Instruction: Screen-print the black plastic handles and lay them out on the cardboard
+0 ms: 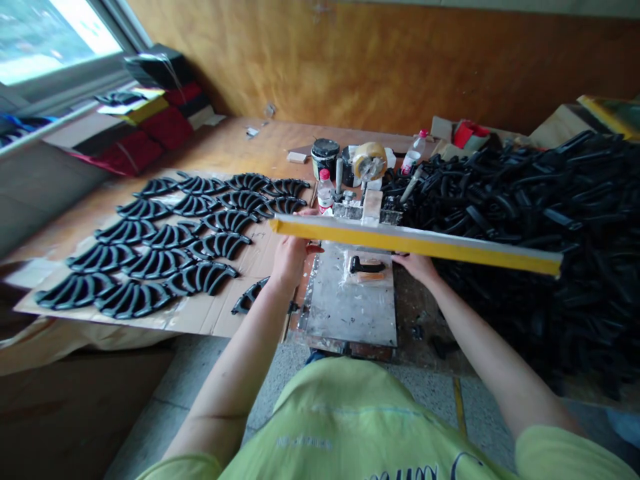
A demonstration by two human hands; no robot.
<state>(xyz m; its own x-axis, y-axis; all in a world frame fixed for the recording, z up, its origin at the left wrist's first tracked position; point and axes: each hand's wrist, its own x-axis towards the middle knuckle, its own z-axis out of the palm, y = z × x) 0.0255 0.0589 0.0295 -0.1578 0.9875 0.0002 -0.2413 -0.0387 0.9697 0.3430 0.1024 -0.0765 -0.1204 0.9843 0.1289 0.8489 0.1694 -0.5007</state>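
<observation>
A black curved plastic handle lies on a small block on the flat metal plate in front of me. Left of the plate is my left hand, its thumb and a finger showing apart below and above a long yellow-and-white bar. On the plate's right side, my right hand reaches its fingers toward the bar's underside. That bar crosses the view and hides most of both hands' fingers, so whether they grip anything cannot be seen. Behind it stands a metal clamp fixture with a wooden block.
Rows of black handles lie fanned on cardboard at left. A large heap of black handles fills the right. Behind the fixture stand a dark tub, a tape roll and red-capped bottles. Stacked boxes sit by the window.
</observation>
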